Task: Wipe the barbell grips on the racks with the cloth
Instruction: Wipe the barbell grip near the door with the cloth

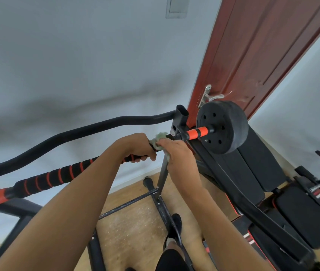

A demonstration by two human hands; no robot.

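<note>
Red-brown wood of a door is filling the upper right of the frame, its silver handle sitting just above a black weight plate. A curved black rack tube is sweeping across the middle of the frame above your hands. It is joining an open-topped upright that is standing just beyond the cloth and crowding the short stretch of bar between your right hand and the plate. A black padded bench is lying at the right. Wooden flooring is showing below, with one dark shoe near the bottom centre.

The barbell is running from the lower left edge up to the plate at centre right. Your left hand is wrapping around its black foam grip with the orange stripes, fingers curling under it. Your right hand is sitting just right of the left one, fingers curling over a pale green cloth and holding it against the bar. The cloth is bunching up between the two hands and hanging a little beneath your right palm.

You are looking at one barbell, one cloth, one weight plate and two hands, both on the bar.
</note>
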